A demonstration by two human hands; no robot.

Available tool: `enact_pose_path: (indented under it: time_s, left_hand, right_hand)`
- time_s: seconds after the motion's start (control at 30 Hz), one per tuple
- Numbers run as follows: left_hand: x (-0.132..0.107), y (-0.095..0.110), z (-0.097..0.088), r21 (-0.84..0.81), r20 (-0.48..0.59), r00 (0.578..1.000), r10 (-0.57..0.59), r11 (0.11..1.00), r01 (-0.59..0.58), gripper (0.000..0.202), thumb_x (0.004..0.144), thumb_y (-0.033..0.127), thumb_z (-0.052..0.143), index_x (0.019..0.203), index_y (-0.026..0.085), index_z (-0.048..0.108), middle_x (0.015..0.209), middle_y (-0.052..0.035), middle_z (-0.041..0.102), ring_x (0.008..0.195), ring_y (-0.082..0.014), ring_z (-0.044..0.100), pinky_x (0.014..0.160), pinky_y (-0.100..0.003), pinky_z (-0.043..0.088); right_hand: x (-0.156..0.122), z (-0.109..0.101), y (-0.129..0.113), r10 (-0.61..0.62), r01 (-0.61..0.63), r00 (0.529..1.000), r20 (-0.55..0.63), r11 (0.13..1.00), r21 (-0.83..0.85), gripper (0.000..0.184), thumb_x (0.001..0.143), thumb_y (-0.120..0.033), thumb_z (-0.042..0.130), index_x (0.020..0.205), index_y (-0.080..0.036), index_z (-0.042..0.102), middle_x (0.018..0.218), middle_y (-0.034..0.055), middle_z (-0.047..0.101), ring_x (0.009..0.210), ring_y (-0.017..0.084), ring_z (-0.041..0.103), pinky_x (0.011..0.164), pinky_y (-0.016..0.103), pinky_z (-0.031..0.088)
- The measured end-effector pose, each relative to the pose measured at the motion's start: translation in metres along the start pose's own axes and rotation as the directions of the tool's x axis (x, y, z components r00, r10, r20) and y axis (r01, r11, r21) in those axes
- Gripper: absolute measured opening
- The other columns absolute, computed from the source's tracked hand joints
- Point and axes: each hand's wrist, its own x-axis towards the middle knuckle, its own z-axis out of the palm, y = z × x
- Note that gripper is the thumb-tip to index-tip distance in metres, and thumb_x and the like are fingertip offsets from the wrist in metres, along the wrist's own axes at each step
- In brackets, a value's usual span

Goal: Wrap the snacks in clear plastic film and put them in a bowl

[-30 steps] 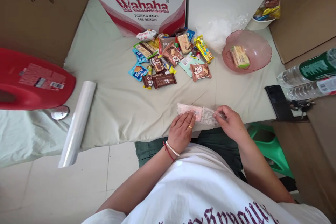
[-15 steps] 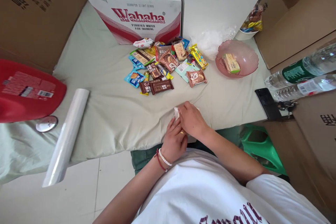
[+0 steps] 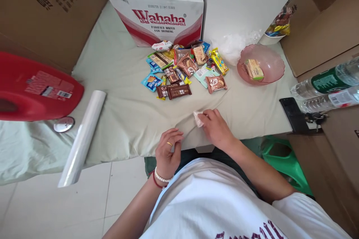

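Observation:
Near the front edge of the cloth-covered table (image 3: 126, 130), my right hand (image 3: 217, 129) pinches a crumpled white tissue (image 3: 198, 118) between thumb and fingers; part of it is hidden by the fingers. My left hand (image 3: 169, 151), with a ring and a beaded bracelet, holds nothing. Its fingers are loosely bent and the thumb stands apart, close to the table edge. Beyond both hands lies a pile of wrapped snacks, with a dark brown snack bar (image 3: 179, 91) and a brown wrapped biscuit (image 3: 216, 83) on the near side.
A pink glass bowl (image 3: 276, 61) holding a wrapped snack stands at the back right. A Wahaha carton (image 3: 168, 11) backs the pile. At right are a phone (image 3: 294, 115), keys (image 3: 316, 117) and plastic bottles (image 3: 325, 80). To the left lie a plastic-film roll (image 3: 84, 134) and a red container (image 3: 53, 93).
My hands have come apart. The left moved left and toward me, its fingers loosening, while the right keeps the crumpled white tissue. The whole view has shifted slightly.

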Motion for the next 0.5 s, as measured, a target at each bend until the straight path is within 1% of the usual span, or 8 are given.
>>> enact_pose_path:
  time_s: [0.07, 0.1, 0.2, 0.27, 0.3, 0.37, 0.43, 0.5]
  left_hand:
    - [0.006, 0.007, 0.010, -0.153, 0.018, 0.984, -0.176, 0.972, 0.177, 0.017, 0.101, 0.024, 0.056, 0.112, 0.024, 0.068, 0.119, -0.0086, 0.073, 0.120, -0.0231, 0.068, 0.102, -0.045, 0.058]
    - [0.010, 0.009, 0.016, -0.232, 0.055, 0.962, -0.267, 0.934, 0.272, 0.022, 0.102, 0.031, 0.057, 0.121, 0.024, 0.065, 0.129, -0.0111, 0.070, 0.124, -0.0242, 0.066, 0.101, -0.044, 0.059]
    - [0.025, 0.015, 0.036, -0.431, 0.272, 0.865, -0.422, 0.750, 0.502, 0.052, 0.096, 0.049, 0.065, 0.140, 0.024, 0.053, 0.149, -0.0167, 0.059, 0.134, -0.0286, 0.062, 0.100, -0.043, 0.061]
    - [0.034, 0.017, 0.050, -0.503, 0.441, 0.797, -0.413, 0.622, 0.601, 0.063, 0.091, 0.055, 0.072, 0.141, 0.022, 0.052, 0.144, -0.0175, 0.063, 0.127, -0.0295, 0.066, 0.098, -0.044, 0.061]
    - [0.037, 0.019, 0.057, -0.519, 0.499, 0.769, -0.399, 0.573, 0.634, 0.063, 0.088, 0.056, 0.074, 0.137, 0.021, 0.055, 0.138, -0.0168, 0.068, 0.122, -0.0289, 0.069, 0.096, -0.043, 0.061]
    - [0.041, 0.021, 0.069, -0.527, 0.539, 0.746, -0.391, 0.535, 0.661, 0.058, 0.087, 0.054, 0.077, 0.129, 0.020, 0.058, 0.125, -0.0140, 0.073, 0.112, -0.0264, 0.072, 0.092, -0.041, 0.061]
    - [0.042, 0.024, 0.080, -0.520, 0.496, 0.764, -0.412, 0.564, 0.642, 0.051, 0.087, 0.051, 0.077, 0.124, 0.020, 0.059, 0.119, -0.0119, 0.075, 0.107, -0.0240, 0.073, 0.091, -0.039, 0.061]
    - [0.041, 0.026, 0.088, -0.499, 0.451, 0.791, -0.413, 0.619, 0.607, 0.048, 0.088, 0.048, 0.076, 0.123, 0.020, 0.059, 0.119, -0.0115, 0.074, 0.106, -0.0231, 0.073, 0.091, -0.039, 0.061]
  right_hand:
    - [-0.001, -0.013, 0.011, 0.078, -0.050, 0.992, -0.099, 0.965, 0.256, 0.035, 0.098, -0.016, 0.050, 0.127, -0.020, 0.069, 0.121, 0.0139, 0.068, 0.111, 0.029, 0.058, 0.099, 0.046, 0.052]
    - [-0.003, -0.019, 0.017, 0.146, -0.087, 0.983, -0.112, 0.905, 0.417, 0.031, 0.100, -0.024, 0.051, 0.125, -0.021, 0.069, 0.118, 0.0118, 0.070, 0.109, 0.027, 0.061, 0.098, 0.044, 0.053]
    - [-0.008, -0.024, 0.028, 0.323, -0.205, 0.946, 0.024, 0.539, 0.817, 0.035, 0.098, -0.049, 0.059, 0.118, -0.022, 0.069, 0.105, 0.0054, 0.074, 0.096, 0.022, 0.068, 0.089, 0.038, 0.057]
    - [-0.012, -0.019, 0.031, 0.351, -0.247, 0.928, 0.126, 0.326, 0.912, 0.043, 0.090, -0.058, 0.069, 0.114, -0.022, 0.068, 0.101, 0.0038, 0.075, 0.093, 0.022, 0.070, 0.087, 0.037, 0.058]
    - [-0.014, -0.015, 0.031, 0.356, -0.254, 0.923, 0.149, 0.271, 0.928, 0.047, 0.086, -0.060, 0.072, 0.114, -0.022, 0.068, 0.104, 0.0040, 0.076, 0.096, 0.022, 0.070, 0.089, 0.037, 0.058]
    - [-0.020, -0.006, 0.029, 0.369, -0.242, 0.918, 0.146, 0.230, 0.943, 0.052, 0.086, -0.063, 0.073, 0.119, -0.023, 0.065, 0.114, 0.0061, 0.075, 0.105, 0.023, 0.071, 0.094, 0.037, 0.058]
    - [-0.026, 0.003, 0.025, 0.377, -0.206, 0.920, 0.104, 0.242, 0.948, 0.056, 0.090, -0.065, 0.067, 0.126, -0.023, 0.061, 0.125, 0.0087, 0.073, 0.115, 0.023, 0.069, 0.099, 0.038, 0.057]
    - [-0.032, 0.009, 0.021, 0.384, -0.176, 0.922, 0.047, 0.307, 0.935, 0.058, 0.092, -0.065, 0.064, 0.131, -0.023, 0.056, 0.129, 0.0103, 0.071, 0.119, 0.023, 0.067, 0.103, 0.039, 0.055]
